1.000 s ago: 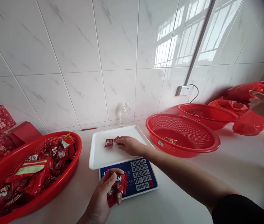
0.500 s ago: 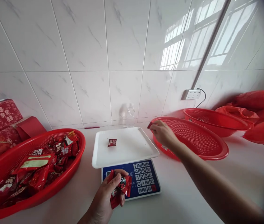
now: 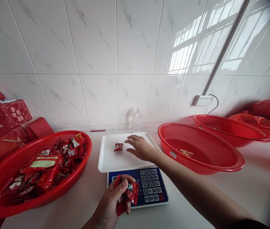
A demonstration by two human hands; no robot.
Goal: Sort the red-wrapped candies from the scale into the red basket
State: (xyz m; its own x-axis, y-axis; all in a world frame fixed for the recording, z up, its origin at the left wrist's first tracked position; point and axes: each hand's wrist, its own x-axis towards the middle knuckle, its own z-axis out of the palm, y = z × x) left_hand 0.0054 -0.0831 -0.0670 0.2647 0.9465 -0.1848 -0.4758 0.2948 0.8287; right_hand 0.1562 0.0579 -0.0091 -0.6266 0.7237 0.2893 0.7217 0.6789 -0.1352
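Observation:
My left hand (image 3: 112, 202) is closed around a few red wrapped snack packets (image 3: 129, 194) in front of the scale's keypad (image 3: 152, 184). Over the white weighing tray (image 3: 130, 163), my right hand (image 3: 141, 147) reaches in with fingers spread and nothing in them. Just left of its fingertips, a single small red packet (image 3: 118, 147) lies on the tray. Part of the blue scale, including most of its display, is hidden behind my left hand and the packets.
At left a red basket (image 3: 77, 176) holds many red packets, beside red gift boxes (image 3: 17, 111). A red basket (image 3: 220, 167) with a few gold pieces (image 3: 186, 153) stands at right, another basket (image 3: 235, 140) behind it. A clear bottle (image 3: 137, 120) stands against the wall.
My right hand has moved left from the right basket's rim to above the tray; the small red piece it held is gone from its fingers. My left hand keeps its packets.

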